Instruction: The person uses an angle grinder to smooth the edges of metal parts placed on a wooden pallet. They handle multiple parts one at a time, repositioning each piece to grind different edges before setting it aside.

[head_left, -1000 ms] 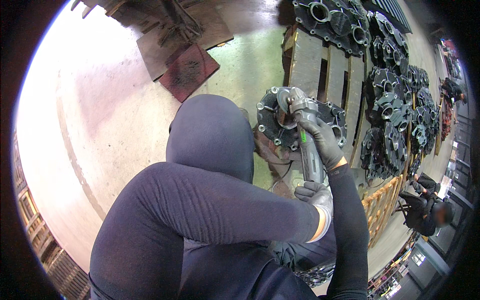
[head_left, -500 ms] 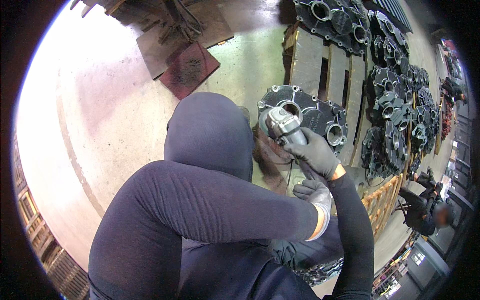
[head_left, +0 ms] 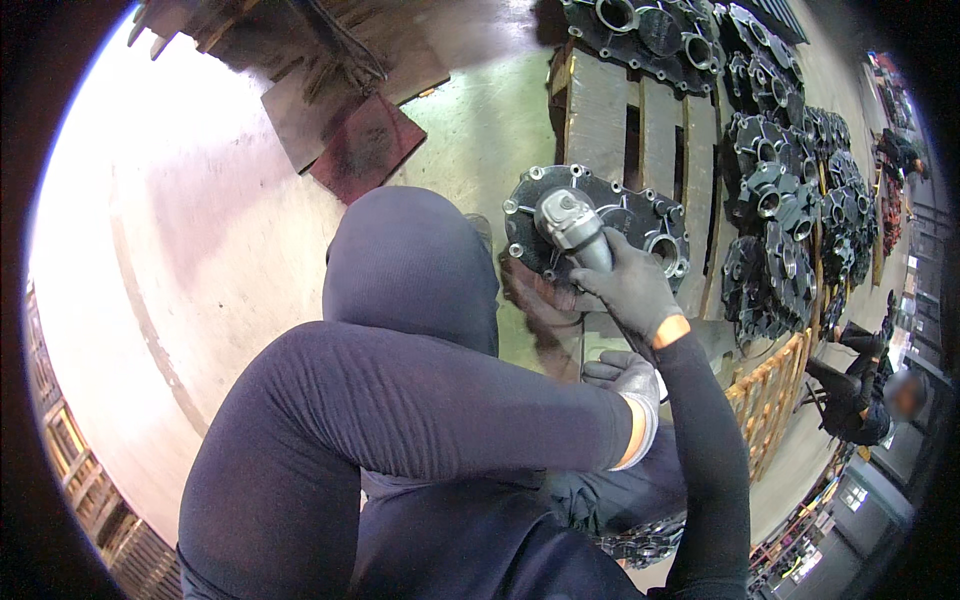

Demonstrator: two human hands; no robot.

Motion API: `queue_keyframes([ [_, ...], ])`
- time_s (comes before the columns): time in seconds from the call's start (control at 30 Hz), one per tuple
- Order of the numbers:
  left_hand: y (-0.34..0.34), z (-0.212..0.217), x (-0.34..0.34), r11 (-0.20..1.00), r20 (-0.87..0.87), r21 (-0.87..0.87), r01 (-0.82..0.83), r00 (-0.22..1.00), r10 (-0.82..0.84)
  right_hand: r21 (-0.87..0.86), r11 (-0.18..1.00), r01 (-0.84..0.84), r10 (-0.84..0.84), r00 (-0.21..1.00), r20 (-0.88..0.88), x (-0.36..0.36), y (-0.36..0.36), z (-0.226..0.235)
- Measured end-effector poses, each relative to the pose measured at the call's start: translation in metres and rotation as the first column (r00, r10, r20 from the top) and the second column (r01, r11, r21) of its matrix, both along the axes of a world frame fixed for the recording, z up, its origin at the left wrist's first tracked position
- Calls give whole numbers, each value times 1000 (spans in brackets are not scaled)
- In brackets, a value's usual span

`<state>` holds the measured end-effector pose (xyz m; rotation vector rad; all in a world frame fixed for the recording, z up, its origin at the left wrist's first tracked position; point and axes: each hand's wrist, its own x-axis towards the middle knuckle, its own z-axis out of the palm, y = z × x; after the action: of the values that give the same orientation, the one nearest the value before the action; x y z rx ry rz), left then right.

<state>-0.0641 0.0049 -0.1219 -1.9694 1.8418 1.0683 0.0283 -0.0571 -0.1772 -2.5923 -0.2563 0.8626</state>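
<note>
My right hand (head_left: pixel 635 290), in a dark grey glove, is wrapped round the body of a silver angle grinder (head_left: pixel 575 222). The grinder's head sits over the left part of a black metal housing cover (head_left: pixel 625 215) with bare-metal bosses and round bores, hiding one bore. Whether its disc touches the cover cannot be made out. Below the grinder's rear end is my left hand (head_left: pixel 622 375), also gloved, with its fingers curled closed; what they hold, if anything, is hidden. My dark left sleeve (head_left: pixel 480 400) crosses in front of me.
The cover lies by a wooden pallet (head_left: pixel 595 120) carrying another cover (head_left: pixel 650 40). Stacks of similar castings (head_left: pixel 770 200) stand to the right. A reddish plate (head_left: pixel 368 150) lies on the floor, far left. A seated person (head_left: pixel 860 395) is at the right.
The grinder's head has moved up and slightly right across the cover, over the bore that showed before. My left hand stays below it. The whole view has shifted a little.
</note>
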Motion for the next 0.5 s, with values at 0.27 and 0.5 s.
queue_keyframes([
  [0.27,-60,-98,-61,923,-101,-39,-382,921,376,-198,937,-287,301,952,48,-21,0,-15],
  [0.5,-10,-10,-15,963,-68,-19,-268,961,267,-246,939,-239,247,969,-1,-52,-41,-19],
])
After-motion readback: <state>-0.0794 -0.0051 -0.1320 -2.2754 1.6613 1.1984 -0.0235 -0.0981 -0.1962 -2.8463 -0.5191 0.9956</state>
